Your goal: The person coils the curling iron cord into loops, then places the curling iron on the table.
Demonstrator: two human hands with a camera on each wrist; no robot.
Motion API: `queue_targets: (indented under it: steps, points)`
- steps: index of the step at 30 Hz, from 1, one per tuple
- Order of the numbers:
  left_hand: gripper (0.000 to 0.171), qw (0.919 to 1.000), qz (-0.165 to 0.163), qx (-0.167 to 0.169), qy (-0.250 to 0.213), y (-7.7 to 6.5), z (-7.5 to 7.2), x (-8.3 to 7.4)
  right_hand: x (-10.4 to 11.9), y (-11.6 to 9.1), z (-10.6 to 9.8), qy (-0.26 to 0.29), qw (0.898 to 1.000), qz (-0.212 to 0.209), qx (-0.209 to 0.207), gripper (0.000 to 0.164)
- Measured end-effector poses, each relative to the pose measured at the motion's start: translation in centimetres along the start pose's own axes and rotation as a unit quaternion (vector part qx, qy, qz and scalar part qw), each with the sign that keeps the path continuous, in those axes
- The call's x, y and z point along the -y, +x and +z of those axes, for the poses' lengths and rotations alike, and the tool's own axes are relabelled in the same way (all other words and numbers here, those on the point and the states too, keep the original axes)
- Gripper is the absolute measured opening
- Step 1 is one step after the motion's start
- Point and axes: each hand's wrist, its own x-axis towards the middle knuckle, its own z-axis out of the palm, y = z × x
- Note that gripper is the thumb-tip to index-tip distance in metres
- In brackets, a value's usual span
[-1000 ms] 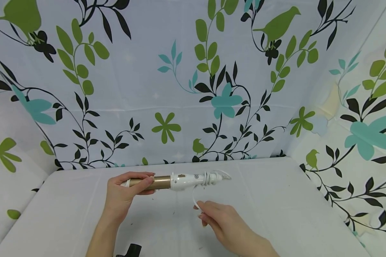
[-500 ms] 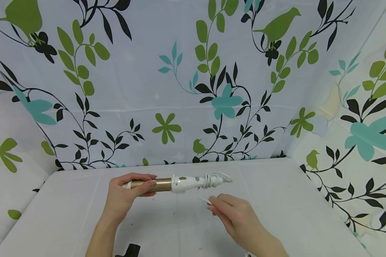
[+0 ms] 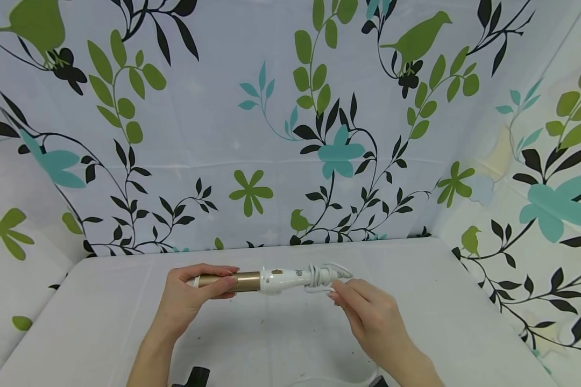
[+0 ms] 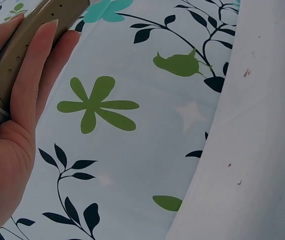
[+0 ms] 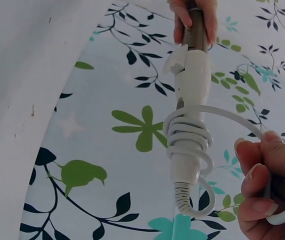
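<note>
A curling iron with a gold barrel and a white handle is held level over the white table. My left hand grips the barrel near its tip, thumb in front; the left wrist view shows the fingers wrapped round the barrel. Several turns of white cord are wound round the handle close to its ribbed cord end. A free length of that cord runs from the coil to my right hand, which pinches it with thumb and fingers beside the handle's end. Part of the cord is hidden inside that hand.
On the near edge of the table a black object shows partly, cut off by the frame. Another dark piece and a loop of white cord lie at the bottom right. Patterned fabric hangs behind and at both sides.
My right hand has moved right, then up to the handle's end, carrying the cord round. The left hand has barely shifted. A cord loop and dark piece have come into view at the bottom.
</note>
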Motion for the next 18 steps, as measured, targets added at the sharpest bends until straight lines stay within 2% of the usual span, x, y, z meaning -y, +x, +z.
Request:
queue_targets:
  steps: [6,13,18]
  points:
    - [0.027,0.9999,0.0,0.008,0.009,0.0,-0.12,0.08,-0.26,0.1,-0.24,-0.025,1.0,0.001,-0.009,0.029]
    - [0.026,0.9987,0.012,0.048,0.012,-0.05,-0.12,0.27,-0.17,0.19,-0.45,-0.054,0.999,-0.005,0.001,0.031]
    - [0.025,0.9981,0.008,0.059,0.015,-0.13,-0.18,0.17,-0.36,0.21,-0.62,-0.046,0.999,-0.009,-0.005,0.029]
